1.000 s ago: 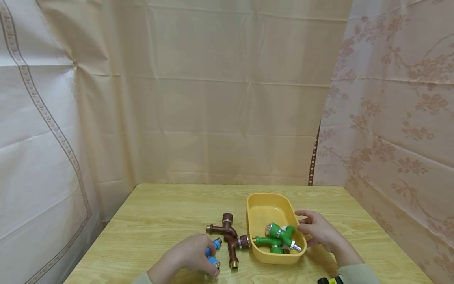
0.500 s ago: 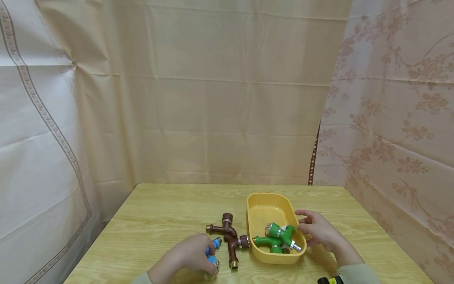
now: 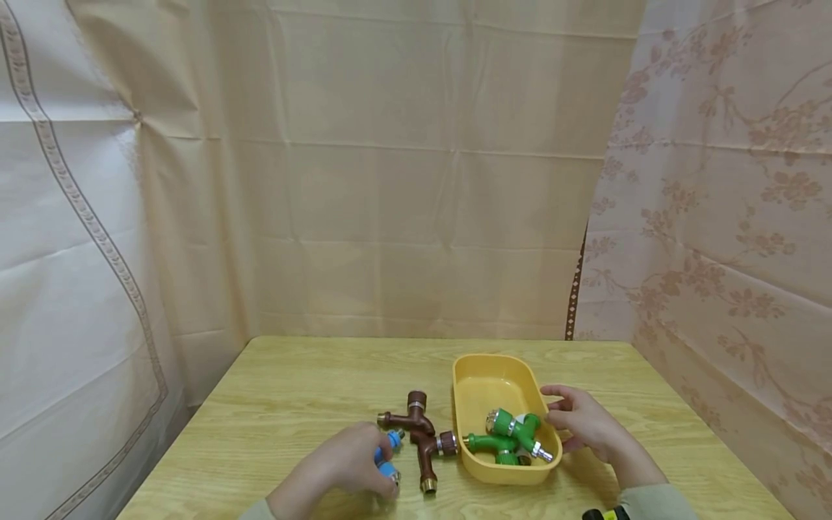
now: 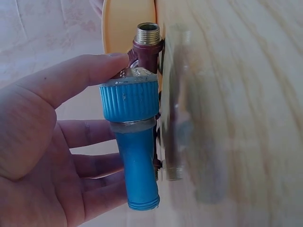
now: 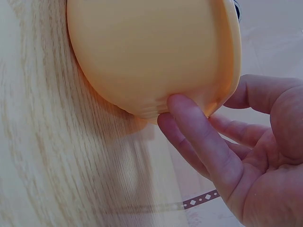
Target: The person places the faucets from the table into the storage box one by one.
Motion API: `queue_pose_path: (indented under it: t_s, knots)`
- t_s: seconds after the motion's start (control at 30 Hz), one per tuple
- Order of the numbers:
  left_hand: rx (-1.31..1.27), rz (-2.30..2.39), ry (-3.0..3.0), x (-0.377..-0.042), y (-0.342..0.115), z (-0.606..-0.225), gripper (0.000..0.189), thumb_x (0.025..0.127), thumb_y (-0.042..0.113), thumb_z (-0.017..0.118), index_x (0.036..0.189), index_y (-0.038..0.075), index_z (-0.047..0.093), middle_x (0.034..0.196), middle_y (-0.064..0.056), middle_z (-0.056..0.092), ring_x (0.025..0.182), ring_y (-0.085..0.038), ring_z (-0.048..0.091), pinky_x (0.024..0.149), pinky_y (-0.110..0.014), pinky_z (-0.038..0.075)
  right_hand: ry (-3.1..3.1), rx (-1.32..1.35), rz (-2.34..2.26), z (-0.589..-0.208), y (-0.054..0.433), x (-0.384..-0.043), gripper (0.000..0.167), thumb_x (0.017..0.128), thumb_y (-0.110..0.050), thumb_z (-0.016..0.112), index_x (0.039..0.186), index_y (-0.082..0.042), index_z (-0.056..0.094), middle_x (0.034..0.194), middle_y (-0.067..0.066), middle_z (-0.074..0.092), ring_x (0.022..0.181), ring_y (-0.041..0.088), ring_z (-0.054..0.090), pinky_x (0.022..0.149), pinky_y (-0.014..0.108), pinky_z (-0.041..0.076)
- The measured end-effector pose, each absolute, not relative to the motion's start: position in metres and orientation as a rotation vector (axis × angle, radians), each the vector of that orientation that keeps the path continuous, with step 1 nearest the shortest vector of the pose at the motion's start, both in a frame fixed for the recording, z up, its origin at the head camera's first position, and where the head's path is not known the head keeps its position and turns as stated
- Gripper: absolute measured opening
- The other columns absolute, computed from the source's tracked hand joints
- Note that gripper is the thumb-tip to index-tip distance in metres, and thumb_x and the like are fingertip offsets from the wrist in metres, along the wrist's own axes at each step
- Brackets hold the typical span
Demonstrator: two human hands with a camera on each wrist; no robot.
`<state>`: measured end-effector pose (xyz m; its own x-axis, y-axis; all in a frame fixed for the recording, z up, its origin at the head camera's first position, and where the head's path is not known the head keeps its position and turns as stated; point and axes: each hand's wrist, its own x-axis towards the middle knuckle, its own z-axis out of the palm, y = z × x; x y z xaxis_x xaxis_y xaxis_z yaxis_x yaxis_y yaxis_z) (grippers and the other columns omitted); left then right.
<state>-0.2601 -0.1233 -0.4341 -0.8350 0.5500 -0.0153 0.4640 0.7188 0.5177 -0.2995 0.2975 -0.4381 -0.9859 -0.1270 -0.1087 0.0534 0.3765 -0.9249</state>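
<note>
My left hand (image 3: 351, 458) pinches a blue plastic tap (image 4: 137, 156) just above the tabletop. In the left wrist view the thumb presses the end of its ribbed knob, and the other fingers lie behind the body. Just right of it, two brown taps (image 3: 425, 451) lie touching each other on the table. A yellow bin (image 3: 503, 473) holds green taps (image 3: 513, 430) at its near end. My right hand (image 3: 588, 426) rests its fingertips against the bin's outer right wall, fingers fairly straight, as the right wrist view shows.
Everything lies on a wood-grain table (image 3: 312, 375). Beige cloth (image 3: 416, 180) hangs behind it, with flowered cloth (image 3: 734, 217) on the right. A black and yellow object (image 3: 604, 513) shows by the right sleeve at the bottom edge.
My left hand and the blue tap have shifted slightly left and away from the body. The right hand, bin and brown and green taps have stayed put.
</note>
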Motion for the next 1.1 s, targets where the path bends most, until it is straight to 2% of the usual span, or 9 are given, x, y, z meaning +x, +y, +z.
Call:
queue_pose_path:
  t_s: [0.2,0.63,0.83,1.1]
  knots:
    - [0.831,0.799,2.747,-0.261,-0.126,-0.431,0.034,0.069,0.033,0.088,0.094,0.012,0.077,0.088,0.007,0.058,0.073,-0.009,0.050,0.059,-0.024,0.046,2.467,-0.061,-1.669,-0.439,0.298,-0.299,0.062,0.093,0.000,0.062,0.150,0.005,0.038,0.123,0.026,0.055,0.093,0.028,0.066,0.064,0.050,0.061]
    - [0.823,0.841,2.846,-0.259,-0.131,-0.415,0.042,0.071,0.034,0.087,0.101,0.008,0.075,0.109,-0.001,0.064,0.082,-0.013,0.057,0.063,-0.025,0.051,2.464,-0.056,-1.668,-0.439,0.298,-0.300,0.062,0.093,-0.001,0.061,0.150,0.004,0.038,0.123,0.026,0.055,0.093,0.028,0.067,0.064,0.050,0.061]
    - [0.822,0.863,2.934,-0.257,-0.136,-0.406,0.043,0.072,0.037,0.088,0.102,0.009,0.074,0.121,-0.010,0.063,0.095,-0.022,0.062,0.067,-0.026,0.054,2.467,-0.061,-1.668,-0.438,0.297,-0.299,0.062,0.093,0.000,0.061,0.150,0.005,0.038,0.123,0.026,0.055,0.094,0.028,0.067,0.064,0.050,0.061]
    - [0.778,0.886,3.014,-0.255,-0.142,-0.396,0.044,0.074,0.038,0.089,0.103,0.009,0.074,0.126,-0.012,0.061,0.096,-0.025,0.062,0.066,-0.025,0.054,2.469,-0.068,-1.665,-0.438,0.298,-0.299,0.062,0.093,0.000,0.061,0.150,0.005,0.037,0.123,0.027,0.055,0.094,0.029,0.067,0.064,0.050,0.061]
